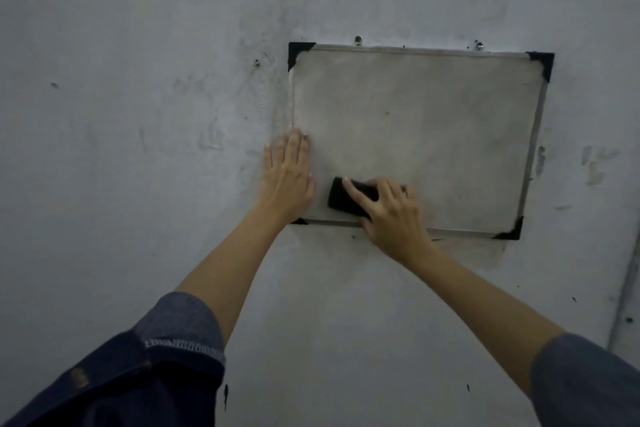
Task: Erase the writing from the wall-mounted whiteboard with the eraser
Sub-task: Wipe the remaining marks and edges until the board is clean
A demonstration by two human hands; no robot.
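A small whiteboard [433,107] with a metal frame and black corner caps hangs on a grey wall. Its surface looks smudged grey, with no legible writing that I can see. My right hand [391,215] presses a black eraser [341,196] against the board near its lower left corner; the fingers cover the eraser's right part. My left hand [287,180] lies flat, fingers together, over the board's left edge and the wall beside it, holding nothing.
The grey wall [138,114] is scuffed and stained all round the board. Screws [357,40] stick out just above the top edge and one [257,61] to the left. A wall corner or seam [627,288] runs down at the far right.
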